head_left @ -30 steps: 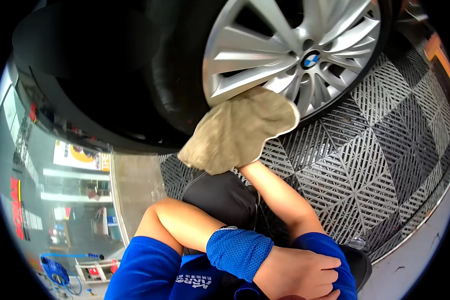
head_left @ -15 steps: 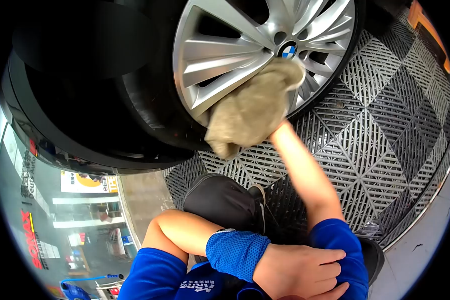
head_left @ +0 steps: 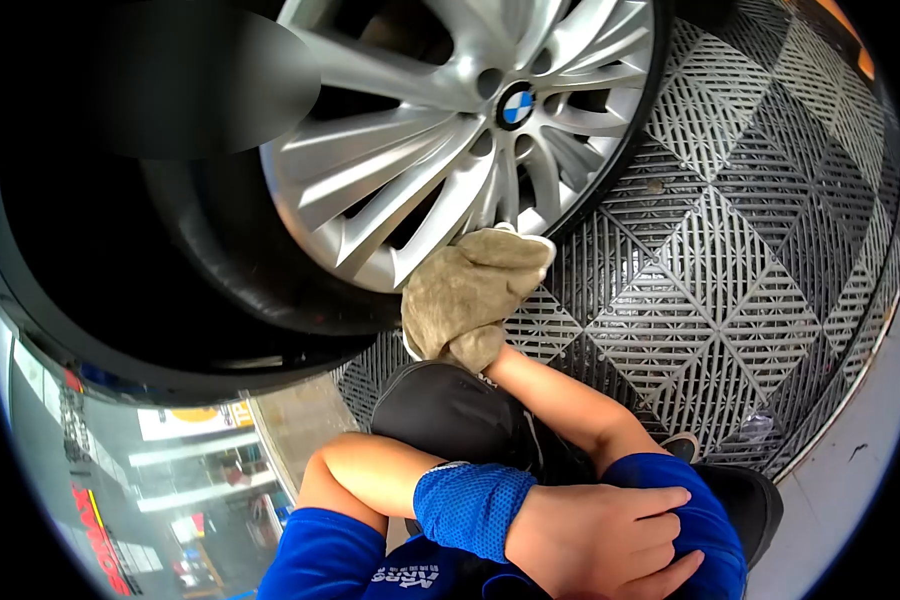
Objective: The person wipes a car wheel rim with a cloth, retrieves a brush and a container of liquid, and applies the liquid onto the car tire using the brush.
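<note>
A beige-brown microfibre cloth [head_left: 465, 290] is draped over my right hand [head_left: 497, 364], hiding its fingers. The cloth meets the lower edge of the silver multi-spoke alloy wheel [head_left: 448, 200], just above my knee. At the wheel's hub is a round blue-and-white centre cap [head_left: 516, 106]. My left hand [head_left: 595, 530], with a blue mesh band [head_left: 473, 510] round its wrist, lies across my right upper arm. Its fingers are stretched out over the blue sleeve [head_left: 670, 490] and hold no object.
The dark tyre and black bumper [head_left: 180, 385] curve round on the left. Grey and black slatted floor tiles [head_left: 710, 260] spread to the right. My bent knee in black trousers [head_left: 440, 405] is close under the cloth. A glass front with lettering [head_left: 100, 540] stands at lower left.
My right hand has drawn the cloth from the spokes near the hub down to the rim's lower edge, towards my knee. The wheel sits further left in view. My left hand stays put.
</note>
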The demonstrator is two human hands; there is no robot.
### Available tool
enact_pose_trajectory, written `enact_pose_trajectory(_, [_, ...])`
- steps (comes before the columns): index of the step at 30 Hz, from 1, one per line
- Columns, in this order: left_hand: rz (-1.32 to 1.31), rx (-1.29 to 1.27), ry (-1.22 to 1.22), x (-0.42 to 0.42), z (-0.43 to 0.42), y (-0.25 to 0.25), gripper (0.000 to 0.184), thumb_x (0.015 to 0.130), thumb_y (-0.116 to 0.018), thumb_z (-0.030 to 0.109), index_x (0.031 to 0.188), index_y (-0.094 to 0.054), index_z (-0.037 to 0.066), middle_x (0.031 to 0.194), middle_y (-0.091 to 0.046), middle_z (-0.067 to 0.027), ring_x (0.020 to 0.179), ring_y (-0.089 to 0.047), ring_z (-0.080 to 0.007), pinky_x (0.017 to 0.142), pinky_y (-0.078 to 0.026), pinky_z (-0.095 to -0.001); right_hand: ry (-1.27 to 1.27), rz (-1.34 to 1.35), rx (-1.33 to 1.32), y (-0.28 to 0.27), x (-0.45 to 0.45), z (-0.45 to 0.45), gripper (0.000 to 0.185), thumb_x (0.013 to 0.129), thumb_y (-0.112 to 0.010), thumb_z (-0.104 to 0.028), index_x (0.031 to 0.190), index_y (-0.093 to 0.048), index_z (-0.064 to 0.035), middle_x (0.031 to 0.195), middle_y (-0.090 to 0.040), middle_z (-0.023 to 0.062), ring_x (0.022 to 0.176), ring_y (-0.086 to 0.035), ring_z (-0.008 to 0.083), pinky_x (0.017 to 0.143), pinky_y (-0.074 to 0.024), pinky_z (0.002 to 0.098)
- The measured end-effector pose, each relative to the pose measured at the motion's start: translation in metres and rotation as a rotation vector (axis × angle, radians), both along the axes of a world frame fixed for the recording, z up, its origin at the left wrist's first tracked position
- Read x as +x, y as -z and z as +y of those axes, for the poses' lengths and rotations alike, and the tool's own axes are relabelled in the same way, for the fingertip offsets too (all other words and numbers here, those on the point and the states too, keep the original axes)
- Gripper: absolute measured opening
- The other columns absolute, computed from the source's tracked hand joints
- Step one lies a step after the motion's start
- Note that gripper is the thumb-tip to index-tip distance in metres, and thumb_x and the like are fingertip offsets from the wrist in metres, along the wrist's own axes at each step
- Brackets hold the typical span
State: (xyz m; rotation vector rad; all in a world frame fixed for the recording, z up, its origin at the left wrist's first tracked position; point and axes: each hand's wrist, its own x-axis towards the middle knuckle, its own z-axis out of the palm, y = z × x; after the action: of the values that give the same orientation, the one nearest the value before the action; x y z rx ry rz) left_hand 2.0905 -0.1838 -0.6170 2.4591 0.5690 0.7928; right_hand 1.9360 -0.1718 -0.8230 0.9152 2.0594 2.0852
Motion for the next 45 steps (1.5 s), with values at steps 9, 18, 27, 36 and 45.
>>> enact_pose_trajectory(9, [-0.013,-0.026,-0.029,0.006,0.0,0.008,0.03,0.088,-0.051,0.013,0.112,-0.062,0.0,0.072,-0.053,-0.0033,0.067,-0.054,-0.0201,0.088,-0.051,-0.0422,0.347,-0.904,0.948,0.04,-0.027,0.026,0.046,0.103,-0.045,-0.037,0.141,-0.044,-0.0124,0.127,-0.056,0.0035,0.12,-0.052,0.0171,0.108,-0.041,0.0337])
enact_pose_trajectory(18, [-0.003,-0.039,0.081,0.024,0.01,0.009,0.028,0.088,-0.052,0.012,0.111,-0.062,-0.001,0.073,-0.054,-0.0043,0.066,-0.055,-0.0209,0.086,-0.051,-0.0425,0.288,-0.833,0.72,0.039,-0.014,0.017,0.047,0.102,-0.046,-0.035,0.143,-0.043,-0.0128,0.127,-0.056,0.0031,0.12,-0.052,0.0169,0.108,-0.0408,0.0307])
enact_pose_trajectory(27, [-0.043,-0.09,0.021,0.029,0.012,0.011,0.027,0.088,-0.053,0.009,0.109,-0.063,-0.004,0.071,-0.052,-0.0047,0.066,-0.054,-0.0215,0.087,-0.051,-0.0418,0.72,-1.929,1.861,0.086,-0.029,0.034,0.037,0.102,-0.051,-0.028,0.132,-0.052,-0.0067,0.123,-0.056,0.0091,0.113,-0.055,0.0202,0.102,-0.0465,0.0343])
enact_pose_trajectory(36, [0.039,-0.094,-0.046,0.009,0.011,0.003,0.028,0.086,-0.053,0.008,0.108,-0.068,-0.002,0.072,-0.055,-0.0065,0.073,-0.06,-0.0222,0.093,-0.052,-0.0409,0.918,-2.722,1.223,0.103,0.005,0.198,0.038,0.097,-0.056,-0.028,0.128,-0.054,-0.0064,0.125,-0.056,0.0108,0.117,-0.054,0.0235,0.101,-0.0472,0.038])
enact_pose_trajectory(45, [0.13,-0.112,-0.123,-0.013,-0.002,-0.006,0.031,0.085,-0.053,0.006,0.113,-0.066,0.0,0.077,-0.058,-0.0075,0.076,-0.061,-0.0226,0.094,-0.053,-0.0414,0.493,-2.943,1.301,0.115,0.057,0.346,0.047,0.093,-0.058,-0.039,0.125,-0.059,-0.0042,0.129,-0.058,0.0143,0.116,-0.058,0.0291,0.097,-0.0492,0.0397])
